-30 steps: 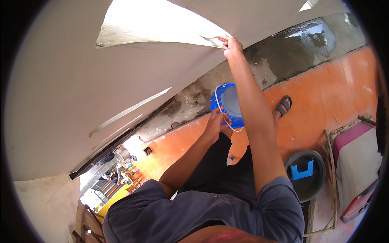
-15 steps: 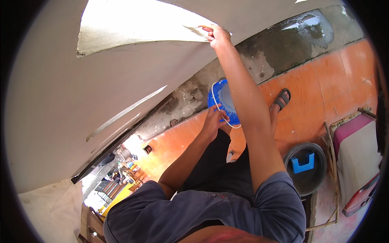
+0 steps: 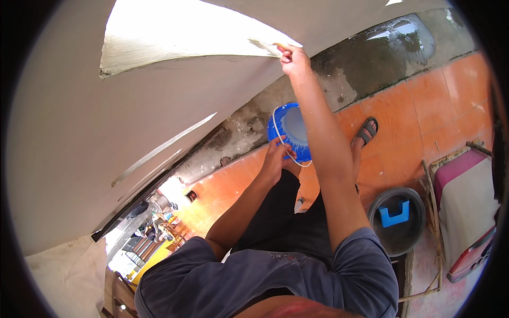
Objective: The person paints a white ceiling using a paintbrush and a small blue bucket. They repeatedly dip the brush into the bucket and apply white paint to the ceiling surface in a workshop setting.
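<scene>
My right hand reaches up to the sunlit part of the pale wall. Its fingers are closed around the handle of a paintbrush, whose bristle end lies against the wall and is hard to make out in the glare. Lower down, my left hand is closed on the white handle of a blue bucket, beside the rim. Pale liquid shows inside the bucket, and white smears mark its inner wall. My right forearm covers the bucket's right side.
A wet concrete strip runs along the wall's foot, beside orange floor tiles. At the right, a dark round basin holds a blue plastic piece. Next to it is a pink and white box-like thing. A small can stands lower left.
My right hand and the paintbrush have moved slightly right and down along the wall. The bucket and my left hand have shifted a little left in the view.
</scene>
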